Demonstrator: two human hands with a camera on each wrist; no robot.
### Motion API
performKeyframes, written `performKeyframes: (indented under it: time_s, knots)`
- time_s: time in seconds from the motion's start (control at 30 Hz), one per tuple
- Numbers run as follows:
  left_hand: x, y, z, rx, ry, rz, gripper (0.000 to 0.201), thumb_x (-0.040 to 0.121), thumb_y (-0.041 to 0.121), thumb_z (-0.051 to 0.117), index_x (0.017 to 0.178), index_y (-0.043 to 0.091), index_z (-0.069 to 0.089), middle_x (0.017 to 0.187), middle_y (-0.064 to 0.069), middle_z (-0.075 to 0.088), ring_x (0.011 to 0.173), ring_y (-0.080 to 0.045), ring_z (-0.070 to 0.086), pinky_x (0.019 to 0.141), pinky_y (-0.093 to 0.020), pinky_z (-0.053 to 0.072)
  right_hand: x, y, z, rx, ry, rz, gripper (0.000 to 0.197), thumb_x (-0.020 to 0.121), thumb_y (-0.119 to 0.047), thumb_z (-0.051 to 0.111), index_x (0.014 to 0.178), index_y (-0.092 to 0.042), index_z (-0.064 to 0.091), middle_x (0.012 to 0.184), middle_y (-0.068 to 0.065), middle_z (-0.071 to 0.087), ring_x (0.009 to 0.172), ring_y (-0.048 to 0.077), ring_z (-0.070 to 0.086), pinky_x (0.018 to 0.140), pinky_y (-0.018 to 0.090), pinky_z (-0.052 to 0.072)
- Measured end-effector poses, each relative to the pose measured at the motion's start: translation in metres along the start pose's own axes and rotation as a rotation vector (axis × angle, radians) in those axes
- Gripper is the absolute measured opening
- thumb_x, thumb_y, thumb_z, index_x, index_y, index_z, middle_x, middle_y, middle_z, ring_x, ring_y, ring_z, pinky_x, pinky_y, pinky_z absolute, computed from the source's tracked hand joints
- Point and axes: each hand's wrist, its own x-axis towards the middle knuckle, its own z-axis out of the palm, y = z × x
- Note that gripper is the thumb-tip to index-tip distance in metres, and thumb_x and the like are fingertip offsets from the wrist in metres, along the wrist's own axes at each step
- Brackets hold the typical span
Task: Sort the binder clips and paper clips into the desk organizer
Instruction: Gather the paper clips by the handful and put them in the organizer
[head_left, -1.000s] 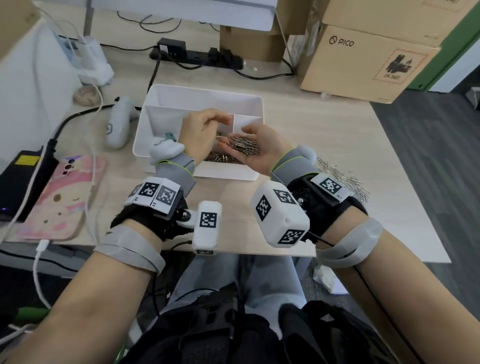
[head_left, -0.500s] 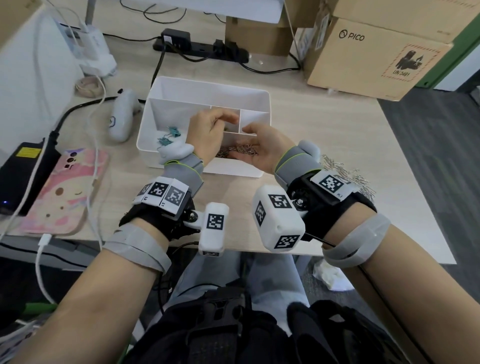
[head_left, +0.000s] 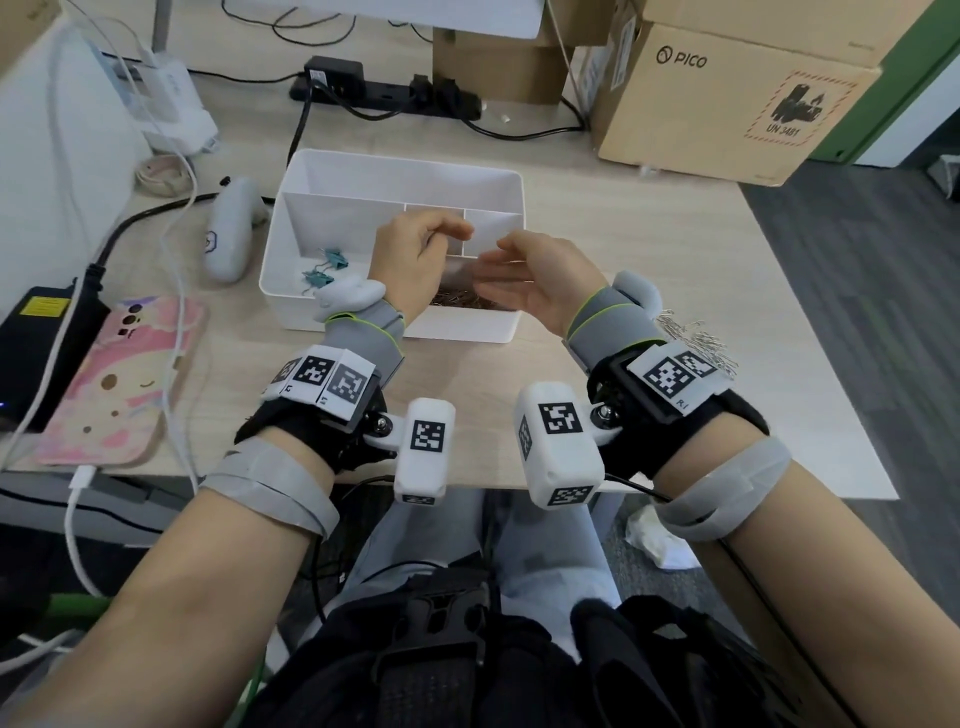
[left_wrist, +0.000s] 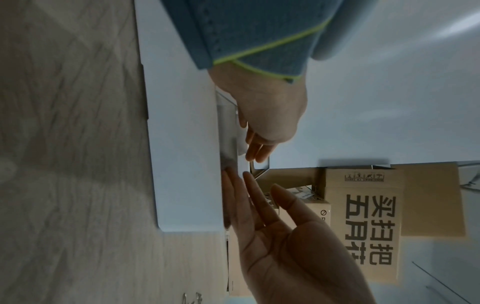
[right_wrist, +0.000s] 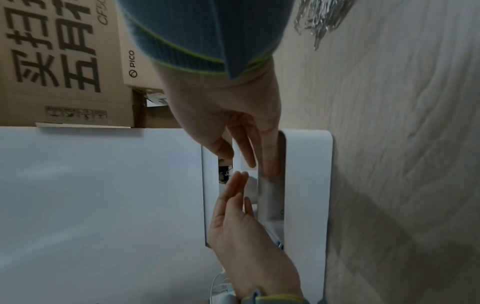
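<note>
The white desk organizer (head_left: 405, 166) stands in the middle of the table. Teal binder clips (head_left: 324, 267) lie in its front left compartment. A heap of paper clips (head_left: 457, 300) lies in the front right one. Both hands hover over that compartment. My left hand (head_left: 452, 234) has loosely curled fingers and holds nothing that I can see. My right hand (head_left: 498, 260) faces it with an open, empty palm. In the left wrist view the left hand (left_wrist: 255, 153) and right hand (left_wrist: 249, 189) nearly meet above the organizer wall (left_wrist: 182, 154). More loose paper clips (head_left: 698, 343) lie on the table behind my right wrist.
A pink-cased phone (head_left: 114, 379) and a black box (head_left: 36, 343) with cables lie at the left. A white controller (head_left: 228, 234) sits beside the organizer. A power strip (head_left: 384, 96) and cardboard boxes (head_left: 727, 98) line the back. The table's front edge runs under my wrists.
A second ago my right palm lay flat with a heap of paper clips on it. It tipped over the organizer and is now empty and on edge. The left hand stayed above the compartment.
</note>
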Motion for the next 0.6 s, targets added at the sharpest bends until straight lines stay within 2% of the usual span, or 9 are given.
performKeyframes:
  time_s: [0.07, 0.17, 0.3, 0.33, 0.37, 0.47, 0.5, 0.57, 0.6]
  knots:
    - [-0.001, 0.005, 0.004, 0.001, -0.007, 0.015, 0.036, 0.08, -0.006, 0.039, 0.094, 0.004, 0.07, 0.096, -0.006, 0.069, 0.091, -0.009, 0.059, 0.078, -0.001, 0.039, -0.004, -0.001, -0.009, 0.013, 0.007, -0.02, 0.016, 0.091, -0.004, 0.045, 0.081, 0.003, 0.055, 0.085, 0.021, 0.063, 0.073, 0.032, 0.064, 0.066, 0.03, 0.058]
    - [-0.002, 0.013, 0.011, 0.027, -0.039, 0.034, 0.035, 0.082, -0.007, 0.039, 0.096, 0.004, 0.069, 0.099, -0.004, 0.068, 0.095, -0.009, 0.057, 0.08, 0.001, 0.037, -0.009, -0.003, -0.024, 0.012, 0.058, -0.071, 0.016, 0.089, -0.004, 0.045, 0.079, 0.0, 0.057, 0.079, 0.016, 0.065, 0.065, 0.027, 0.065, 0.06, 0.026, 0.058]
    - [-0.002, 0.025, 0.025, 0.013, -0.093, 0.036, 0.034, 0.084, -0.002, 0.039, 0.097, 0.007, 0.069, 0.104, -0.005, 0.068, 0.105, -0.016, 0.059, 0.094, -0.017, 0.042, -0.012, 0.0, -0.05, -0.029, 0.204, -0.161, 0.017, 0.09, -0.004, 0.046, 0.08, -0.002, 0.059, 0.076, 0.012, 0.065, 0.062, 0.025, 0.064, 0.058, 0.025, 0.057]
    - [-0.003, 0.028, 0.031, 0.019, -0.099, 0.049, 0.033, 0.084, -0.002, 0.04, 0.097, 0.009, 0.069, 0.104, -0.006, 0.069, 0.105, -0.016, 0.06, 0.095, -0.018, 0.042, -0.014, 0.002, -0.059, -0.049, 0.249, -0.185, 0.015, 0.089, -0.004, 0.047, 0.081, -0.001, 0.06, 0.076, 0.011, 0.065, 0.062, 0.025, 0.064, 0.057, 0.024, 0.057]
    - [-0.003, 0.031, 0.038, 0.025, -0.111, 0.058, 0.034, 0.084, -0.001, 0.04, 0.095, 0.011, 0.069, 0.102, -0.007, 0.07, 0.103, -0.017, 0.061, 0.092, -0.014, 0.042, -0.015, 0.004, -0.068, -0.07, 0.296, -0.21, 0.014, 0.088, -0.004, 0.049, 0.083, -0.001, 0.061, 0.076, 0.011, 0.065, 0.062, 0.025, 0.064, 0.056, 0.024, 0.056]
    - [-0.006, 0.041, 0.056, 0.011, -0.177, 0.039, 0.034, 0.084, 0.0, 0.039, 0.092, 0.016, 0.068, 0.096, -0.005, 0.068, 0.075, -0.013, 0.061, 0.073, -0.005, 0.043, -0.016, 0.01, -0.094, -0.143, 0.452, -0.268, 0.014, 0.085, -0.004, 0.052, 0.075, -0.006, 0.061, 0.069, 0.008, 0.064, 0.058, 0.021, 0.061, 0.052, 0.022, 0.053]
    - [-0.007, 0.044, 0.06, -0.001, -0.185, 0.048, 0.033, 0.083, 0.0, 0.04, 0.094, 0.013, 0.069, 0.097, -0.002, 0.067, 0.076, -0.011, 0.06, 0.076, -0.008, 0.045, -0.015, 0.012, -0.099, -0.167, 0.501, -0.284, 0.017, 0.084, -0.004, 0.053, 0.07, -0.008, 0.061, 0.066, 0.006, 0.064, 0.057, 0.021, 0.061, 0.054, 0.025, 0.053]
    - [-0.009, 0.052, 0.074, -0.004, -0.206, 0.098, 0.033, 0.082, 0.0, 0.041, 0.095, 0.009, 0.069, 0.099, 0.0, 0.067, 0.093, -0.013, 0.061, 0.088, -0.016, 0.045, -0.016, 0.018, -0.117, -0.258, 0.613, -0.324, 0.02, 0.08, -0.008, 0.054, 0.063, -0.013, 0.062, 0.065, 0.005, 0.065, 0.061, 0.023, 0.062, 0.065, 0.033, 0.055]
    - [-0.01, 0.057, 0.081, 0.004, -0.226, 0.109, 0.033, 0.082, -0.002, 0.042, 0.096, 0.008, 0.07, 0.1, -0.002, 0.068, 0.097, -0.013, 0.06, 0.089, -0.014, 0.044, -0.017, 0.02, -0.126, -0.327, 0.657, -0.334, 0.018, 0.078, -0.01, 0.054, 0.064, -0.014, 0.065, 0.069, 0.006, 0.068, 0.067, 0.025, 0.064, 0.069, 0.034, 0.056]
